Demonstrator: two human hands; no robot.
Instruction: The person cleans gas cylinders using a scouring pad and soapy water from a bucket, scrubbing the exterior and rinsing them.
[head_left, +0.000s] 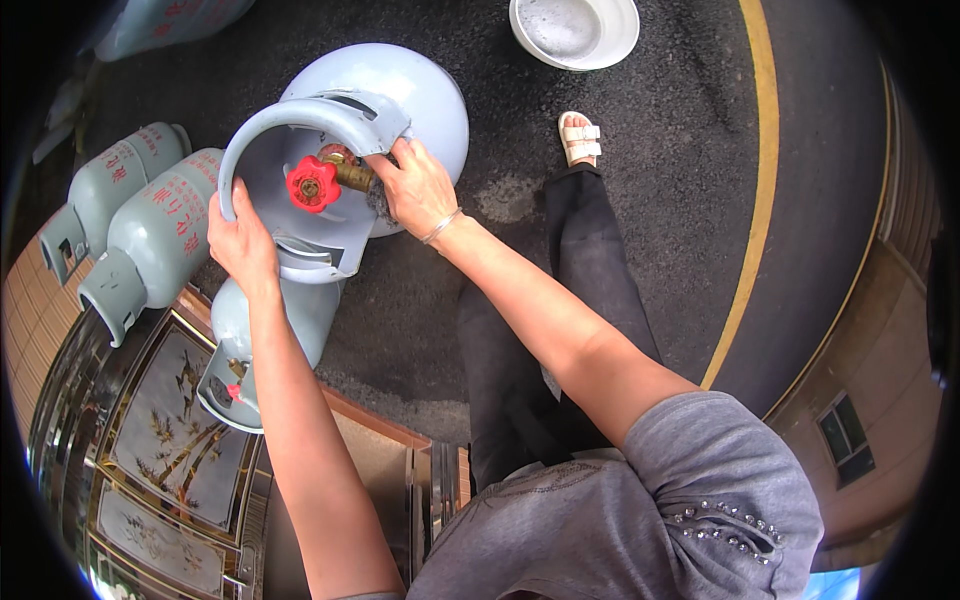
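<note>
A pale grey gas cylinder (425,85) stands before me, its top collar toward me. Inside the collar sits a brass valve (353,175) with a red handwheel (313,185). My left hand (243,243) is closed round the left edge of the collar. My right hand (418,190) is bent over at the collar's right opening, beside the valve outlet. Under its fingers shows a dark grey, fuzzy wad like a steel wool scourer (379,203), partly hidden by the hand.
More grey gas cylinders stand to the left, two side by side (170,225) and one nearer (280,320). A white basin (610,30) with foamy water is at the top. My sandalled foot (579,140) is on the asphalt, left of a yellow line (765,150). A decorated door (180,430) is at lower left.
</note>
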